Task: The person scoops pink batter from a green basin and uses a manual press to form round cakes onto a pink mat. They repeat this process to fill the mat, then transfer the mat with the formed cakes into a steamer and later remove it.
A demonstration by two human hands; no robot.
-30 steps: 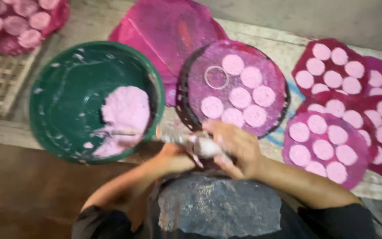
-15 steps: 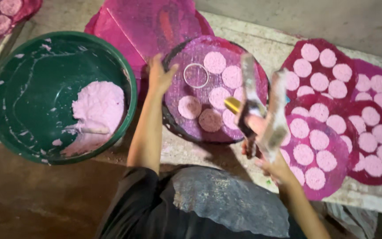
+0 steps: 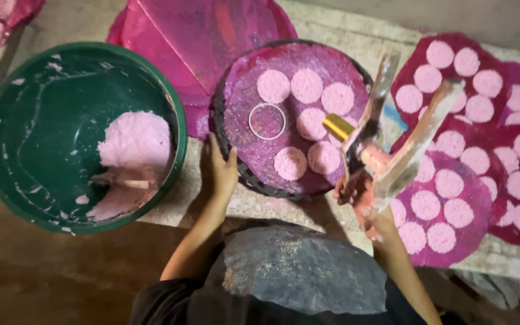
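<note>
Hands have parted since a second ago, when both were bunched together at the table's near edge over a pale tool. Now the left hand [image 3: 219, 171] lies with its fingers curled on the near rim of the round dark tray [image 3: 227, 129], steadying it rather than pinching anything. The right hand [image 3: 365, 192] has swung out to the right and is closed around a pair of flat pale blades [image 3: 407, 150] smeared with pink, lifted above the table beside the tray. A gold-coloured cap [image 3: 338, 126] shows near the knuckles; what it belongs to I cannot tell. On the tray's purple cloth sit seven pink discs [image 3: 305, 84] and an empty metal ring [image 3: 266, 121]. The green basin [image 3: 179, 120] of pink paste [image 3: 133, 141] stands untouched at left, so filling appears paused while the tray is handled.
</note>
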